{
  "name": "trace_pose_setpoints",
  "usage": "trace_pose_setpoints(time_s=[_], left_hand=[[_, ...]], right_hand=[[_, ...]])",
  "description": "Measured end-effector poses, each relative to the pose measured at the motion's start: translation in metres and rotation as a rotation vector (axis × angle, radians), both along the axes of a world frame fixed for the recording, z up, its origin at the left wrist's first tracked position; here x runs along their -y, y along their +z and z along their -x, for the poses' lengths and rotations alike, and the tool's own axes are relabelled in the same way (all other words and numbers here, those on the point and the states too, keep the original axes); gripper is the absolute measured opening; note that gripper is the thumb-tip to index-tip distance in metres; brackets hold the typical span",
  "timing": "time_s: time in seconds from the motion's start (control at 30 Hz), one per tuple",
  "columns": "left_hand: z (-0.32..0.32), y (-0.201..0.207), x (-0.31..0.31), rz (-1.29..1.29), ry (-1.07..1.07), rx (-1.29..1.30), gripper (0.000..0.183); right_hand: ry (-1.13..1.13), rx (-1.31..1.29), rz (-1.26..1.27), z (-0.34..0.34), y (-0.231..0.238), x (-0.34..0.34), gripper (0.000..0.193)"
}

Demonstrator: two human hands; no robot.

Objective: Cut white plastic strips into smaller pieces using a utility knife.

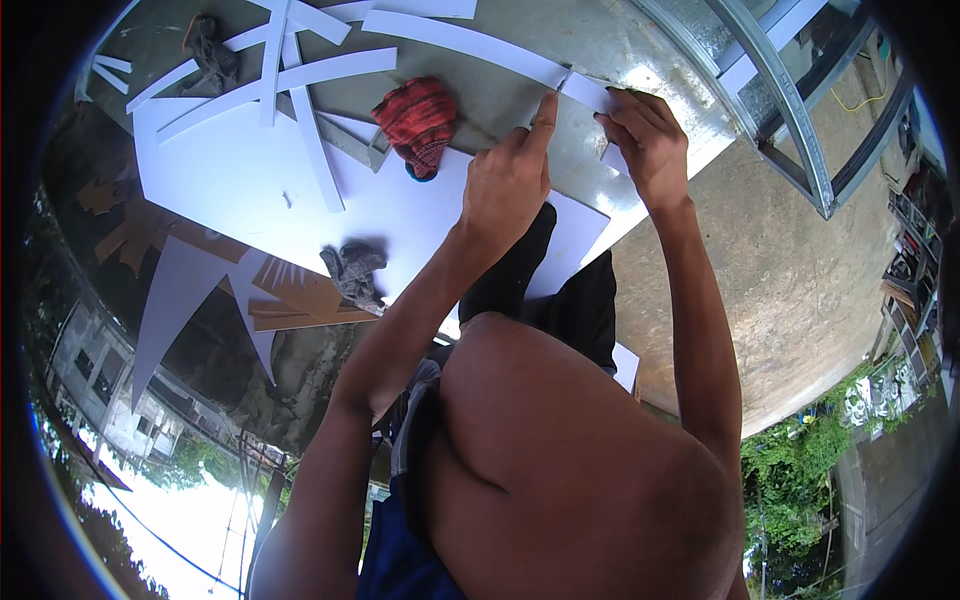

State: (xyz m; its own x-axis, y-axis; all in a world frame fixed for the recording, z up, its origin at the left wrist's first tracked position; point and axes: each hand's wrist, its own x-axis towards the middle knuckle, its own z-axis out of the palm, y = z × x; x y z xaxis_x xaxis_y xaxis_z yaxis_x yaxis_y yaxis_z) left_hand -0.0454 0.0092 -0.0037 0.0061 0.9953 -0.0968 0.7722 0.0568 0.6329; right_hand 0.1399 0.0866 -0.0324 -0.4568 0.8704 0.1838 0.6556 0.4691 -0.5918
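My left hand [508,182] has its index finger stretched out, the tip touching a long white strip [465,45] near its right end; its other fingers are curled, and nothing shows in them. A short white piece [588,92] continues the line of that strip, with a narrow dark line between them. My right hand [645,145] pinches the far end of this short piece between thumb and fingers. Below the right hand lies a small white scrap [614,157], partly covered by the fingers. A red and black knitted item [415,122] rests left of my left hand.
More white strips [280,85] cross one another at the upper left, over a large white sheet [230,175]. Grey crumpled cloth [354,272] lies on the sheet's near edge; a dark glove [210,55] lies farther back. A metal frame [790,110] stands at the upper right.
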Motion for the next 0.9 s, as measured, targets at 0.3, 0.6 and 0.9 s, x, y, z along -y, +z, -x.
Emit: trace_pose_setpoints(time_s=[0.3,0.6,0.9], left_hand=[[-0.003,0.001,0.0,0.03,-0.001,-0.015,0.066],[-0.004,0.008,0.019,0.06,-0.065,-0.157,0.08],[-0.004,0.016,0.05,0.118,-0.065,-0.104,0.078]], right_hand=[[0.006,0.008,0.019,0.001,0.001,-0.001,0.015],[0.01,0.011,0.02,0.002,-0.002,-0.003,0.013],[0.014,-0.015,0.022,-0.001,-0.007,-0.002,0.01]])
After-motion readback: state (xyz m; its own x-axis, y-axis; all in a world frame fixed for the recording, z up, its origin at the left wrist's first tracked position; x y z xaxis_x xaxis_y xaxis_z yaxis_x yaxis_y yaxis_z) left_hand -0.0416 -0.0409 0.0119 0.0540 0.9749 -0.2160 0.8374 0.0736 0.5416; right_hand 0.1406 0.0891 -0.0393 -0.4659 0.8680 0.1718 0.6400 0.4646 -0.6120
